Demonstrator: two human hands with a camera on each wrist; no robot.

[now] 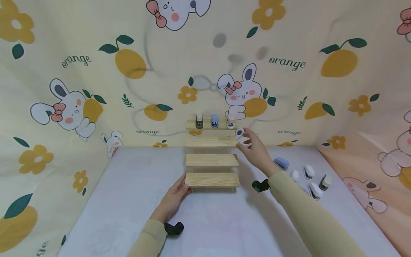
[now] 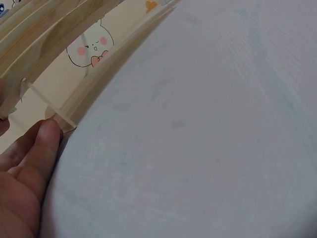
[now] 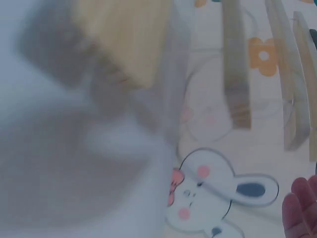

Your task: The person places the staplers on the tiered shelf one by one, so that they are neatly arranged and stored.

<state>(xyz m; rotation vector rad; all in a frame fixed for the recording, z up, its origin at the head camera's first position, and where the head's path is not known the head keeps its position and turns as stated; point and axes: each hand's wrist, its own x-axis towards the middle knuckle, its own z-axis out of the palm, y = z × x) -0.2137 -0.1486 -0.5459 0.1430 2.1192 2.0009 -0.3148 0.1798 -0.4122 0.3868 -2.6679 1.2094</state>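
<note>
A stepped wooden display shelf [image 1: 212,180] with pale plank tiers stands in the middle of the table. My left hand [image 1: 174,196] holds its lowest tier at the left end; in the left wrist view its fingertips [image 2: 49,131] are beside a clear support. On the top tier stand a dark green and white mini stapler [image 1: 199,121], a blue mini stapler [image 1: 214,121] and a pink and white mini stapler [image 1: 231,121]. My right hand [image 1: 255,150] is by the right ends of the upper tiers, fingers loosely bent, with nothing visible in it.
Several more mini staplers lie on the table at the right, among them a blue stapler [image 1: 281,163], a white stapler [image 1: 309,172] and a dark green and white stapler [image 1: 325,182]. A patterned cloth backdrop [image 1: 205,46] rises behind and beside the white table [image 1: 128,200].
</note>
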